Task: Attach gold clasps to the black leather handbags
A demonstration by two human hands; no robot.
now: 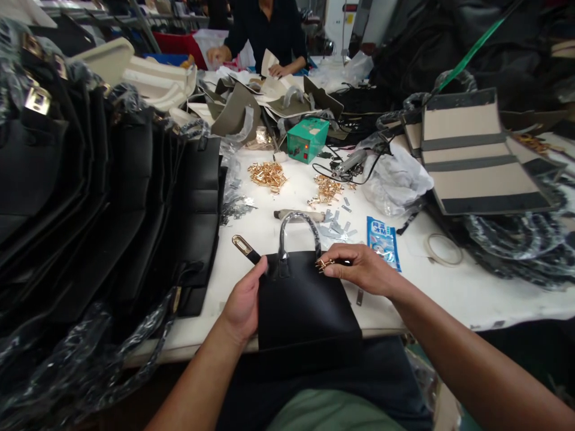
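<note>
A black handbag panel [305,305] with a plastic-wrapped handle [300,216] lies over the table's front edge. My left hand [245,302] grips its left side, thumb on top and the other fingers hidden behind. A black strap with a gold metal plate [242,244] sticks out beyond that thumb. Above the panel's upper right corner, my right hand [354,266] pinches a small gold metal fitting [322,264] with prongs. Past the handle lie a gold fittings pile [268,176], a second gold pile [327,189] and flat grey metal plates [336,226].
Black bag pieces [135,221] stand stacked at the left. A green powered box [307,140] and a corded tool [353,161] sit further back. To the right are a blue packet [383,242], a tape ring [444,249] and beige-lined bag pieces [467,152]. A co-worker [269,30] works opposite.
</note>
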